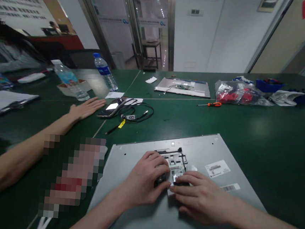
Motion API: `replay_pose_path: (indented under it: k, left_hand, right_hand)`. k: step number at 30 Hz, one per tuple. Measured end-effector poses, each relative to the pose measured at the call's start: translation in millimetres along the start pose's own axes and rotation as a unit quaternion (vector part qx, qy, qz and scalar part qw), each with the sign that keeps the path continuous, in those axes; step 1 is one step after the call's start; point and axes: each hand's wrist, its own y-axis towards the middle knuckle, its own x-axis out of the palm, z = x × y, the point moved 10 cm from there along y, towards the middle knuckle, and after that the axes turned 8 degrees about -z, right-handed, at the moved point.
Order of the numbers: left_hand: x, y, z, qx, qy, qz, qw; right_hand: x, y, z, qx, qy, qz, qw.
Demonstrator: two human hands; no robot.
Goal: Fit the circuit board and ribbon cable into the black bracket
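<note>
A large flat grey metal panel (133, 212), like the back of a display, lies in front of me. Near its middle is an open metal frame with a small circuit board (177, 171) and black edging. My left hand (148, 178) curls over the left side of this frame, its fingers closed around a small dark part (160, 180) that is mostly covered. From the right, my right hand (202, 197) rests with fingers bent together on a dark piece at the board's lower edge. What its fingertips grip is hidden. White labels (217, 169) show on the panel's right side.
Another person's arm (46, 133) reaches along the left, palm down beside a phone (112, 107). A black cable (138, 117), water bottles (105, 73), an orange screwdriver (213, 104), a second panel (183, 87) and plastic bags (239, 93) lie farther back. A pixelated object (78, 172) lies left.
</note>
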Motion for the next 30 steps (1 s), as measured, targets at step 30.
replay_pose_path:
  k: [30]
  left_hand:
    - [-2.7, -2, 4, 0.017, 0.065, -0.014, 0.998]
  right_hand:
    - [0, 1, -10, 0.007, -0.047, 0.061, 0.997]
